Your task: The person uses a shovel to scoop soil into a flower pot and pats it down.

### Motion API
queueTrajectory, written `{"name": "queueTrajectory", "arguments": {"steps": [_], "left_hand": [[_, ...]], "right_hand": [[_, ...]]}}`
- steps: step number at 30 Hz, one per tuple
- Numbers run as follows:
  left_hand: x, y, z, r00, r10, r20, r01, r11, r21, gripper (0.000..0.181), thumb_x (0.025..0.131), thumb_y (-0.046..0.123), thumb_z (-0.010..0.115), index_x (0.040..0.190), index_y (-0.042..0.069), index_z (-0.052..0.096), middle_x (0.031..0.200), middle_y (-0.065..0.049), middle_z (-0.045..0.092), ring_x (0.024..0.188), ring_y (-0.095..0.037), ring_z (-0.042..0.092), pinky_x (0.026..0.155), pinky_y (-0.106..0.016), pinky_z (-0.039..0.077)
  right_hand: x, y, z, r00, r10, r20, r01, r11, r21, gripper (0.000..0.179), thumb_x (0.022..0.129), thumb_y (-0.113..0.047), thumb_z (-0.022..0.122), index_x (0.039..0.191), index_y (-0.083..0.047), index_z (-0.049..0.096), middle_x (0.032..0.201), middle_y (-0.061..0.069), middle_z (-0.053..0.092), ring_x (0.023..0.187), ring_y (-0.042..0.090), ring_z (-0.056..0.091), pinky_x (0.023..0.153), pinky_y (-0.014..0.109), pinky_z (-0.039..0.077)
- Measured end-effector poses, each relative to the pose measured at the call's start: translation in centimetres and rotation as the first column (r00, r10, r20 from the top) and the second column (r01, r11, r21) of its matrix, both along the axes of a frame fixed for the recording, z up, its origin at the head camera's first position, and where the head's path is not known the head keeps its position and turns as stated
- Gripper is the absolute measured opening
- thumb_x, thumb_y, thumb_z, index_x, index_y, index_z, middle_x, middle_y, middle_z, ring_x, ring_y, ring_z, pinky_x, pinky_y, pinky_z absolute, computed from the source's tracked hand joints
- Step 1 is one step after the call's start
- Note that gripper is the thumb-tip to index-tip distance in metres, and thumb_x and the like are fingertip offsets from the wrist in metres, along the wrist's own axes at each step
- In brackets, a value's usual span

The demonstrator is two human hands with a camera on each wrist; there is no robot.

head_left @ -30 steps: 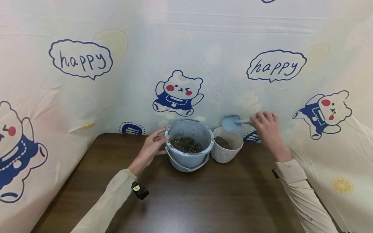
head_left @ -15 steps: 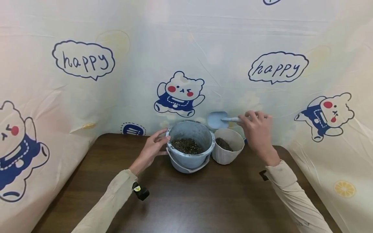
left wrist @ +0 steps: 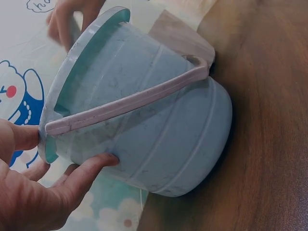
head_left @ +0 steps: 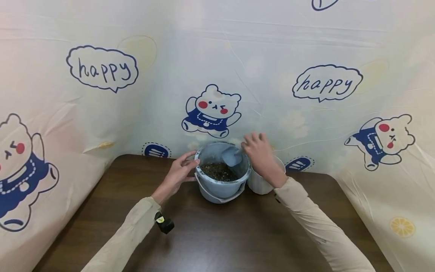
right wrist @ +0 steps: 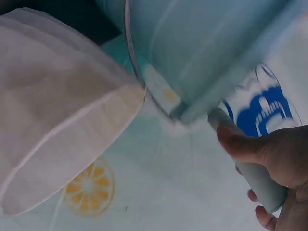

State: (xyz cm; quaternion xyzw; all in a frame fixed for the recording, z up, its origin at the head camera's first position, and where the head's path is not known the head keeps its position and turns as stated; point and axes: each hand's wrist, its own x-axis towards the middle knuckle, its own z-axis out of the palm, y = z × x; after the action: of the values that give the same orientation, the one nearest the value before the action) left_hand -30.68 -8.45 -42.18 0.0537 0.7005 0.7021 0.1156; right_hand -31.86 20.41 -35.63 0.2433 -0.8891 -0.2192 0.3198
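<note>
A light blue bucket (head_left: 221,188) with dark, speckled soil (head_left: 217,172) in its bottom stands near the table's back edge. My left hand (head_left: 175,174) holds the bucket's left rim and side, as the left wrist view also shows. In my right hand (head_left: 262,160) is a small blue trowel, gripped by its handle (right wrist: 260,180). The trowel's blade (head_left: 232,156) is tilted down inside the bucket, over the soil. Just right of the bucket stands a whitish pot (head_left: 259,186), partly covered by my right hand and wrist; its inside is mostly hidden.
The bucket's pale carrying handle (left wrist: 134,102) hangs down along its front. Behind the brown wooden table (head_left: 210,234) rises a cloth backdrop (head_left: 265,49) printed with bears and the word "happy". It also falls along both sides of the table.
My right hand has swung left across the whitish pot, carrying the trowel from above that pot into the bucket and tipping its blade down. My left hand stays on the bucket.
</note>
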Motion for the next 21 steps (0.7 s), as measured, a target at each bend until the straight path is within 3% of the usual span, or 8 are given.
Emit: {"name": "queueTrajectory", "arguments": {"steps": [2, 5, 11, 13, 16, 21], "left_hand": [[0.0, 0.0, 0.0, 1.0, 0.001, 0.001, -0.001, 1.0, -0.004, 0.059, 0.109, 0.025, 0.058, 0.163, 0.015, 0.038, 0.156, -0.026, 0.047, 0.141, -0.04, 0.049, 0.099, -0.053, 0.059], [0.0, 0.0, 0.1, 1.0, 0.001, 0.002, -0.001, 1.0, -0.005, 0.058, 0.109, 0.025, 0.058, 0.163, 0.015, 0.038, 0.155, -0.026, 0.047, 0.14, -0.04, 0.05, 0.099, -0.052, 0.06], [-0.1, 0.1, -0.1, 1.0, -0.002, -0.001, 0.002, 1.0, 0.006, 0.058, 0.108, 0.025, 0.058, 0.162, 0.014, 0.038, 0.155, -0.026, 0.047, 0.14, -0.041, 0.05, 0.098, -0.051, 0.06], [-0.2, 0.1, -0.1, 1.0, -0.003, 0.0, 0.003, 1.0, 0.009, 0.058, 0.108, 0.025, 0.059, 0.162, 0.015, 0.039, 0.155, -0.025, 0.047, 0.14, -0.041, 0.049, 0.099, -0.052, 0.06], [-0.1, 0.1, -0.2, 1.0, 0.001, 0.0, -0.001, 1.0, 0.007, 0.058, 0.109, 0.025, 0.058, 0.162, 0.015, 0.038, 0.155, -0.025, 0.048, 0.141, -0.04, 0.049, 0.097, -0.05, 0.061], [0.0, 0.1, -0.2, 1.0, 0.017, -0.008, -0.017, 1.0, 0.006, 0.057, 0.109, 0.025, 0.058, 0.162, 0.014, 0.039, 0.154, -0.026, 0.049, 0.139, -0.04, 0.051, 0.094, -0.047, 0.062]], "right_hand": [[-0.7, -1.4, -0.8, 1.0, -0.023, 0.008, 0.022, 0.996, 0.092, 0.026, 0.083, 0.009, 0.076, 0.09, -0.015, 0.078, 0.108, 0.004, 0.063, 0.098, 0.025, 0.048, 0.085, 0.04, 0.041], [-1.5, -3.4, -2.0, 0.998, -0.052, 0.029, 0.045, 0.978, 0.203, 0.026, 0.094, 0.002, 0.072, 0.076, -0.018, 0.074, 0.105, 0.004, 0.064, 0.096, 0.023, 0.044, 0.084, 0.037, 0.037], [-1.9, -5.7, -2.8, 0.993, -0.121, 0.0, 0.114, 0.938, 0.327, 0.039, 0.102, -0.011, 0.068, 0.064, -0.017, 0.065, 0.092, 0.004, 0.062, 0.091, 0.023, 0.038, 0.082, 0.037, 0.035], [-2.0, -5.7, -2.8, 0.992, -0.123, 0.016, 0.112, 0.944, 0.311, 0.036, 0.102, -0.01, 0.068, 0.066, -0.017, 0.068, 0.093, 0.005, 0.064, 0.092, 0.024, 0.04, 0.082, 0.038, 0.038], [-2.0, -5.1, -2.9, 0.986, -0.124, 0.108, 0.095, 0.967, 0.237, 0.032, 0.101, -0.007, 0.068, 0.071, -0.016, 0.073, 0.095, 0.008, 0.067, 0.093, 0.026, 0.045, 0.08, 0.04, 0.039], [-2.2, -4.2, -3.4, 0.964, -0.112, 0.243, 0.088, 0.99, 0.111, 0.038, 0.102, -0.002, 0.065, 0.065, -0.012, 0.067, 0.093, 0.012, 0.065, 0.087, 0.027, 0.043, 0.075, 0.042, 0.026]]}}
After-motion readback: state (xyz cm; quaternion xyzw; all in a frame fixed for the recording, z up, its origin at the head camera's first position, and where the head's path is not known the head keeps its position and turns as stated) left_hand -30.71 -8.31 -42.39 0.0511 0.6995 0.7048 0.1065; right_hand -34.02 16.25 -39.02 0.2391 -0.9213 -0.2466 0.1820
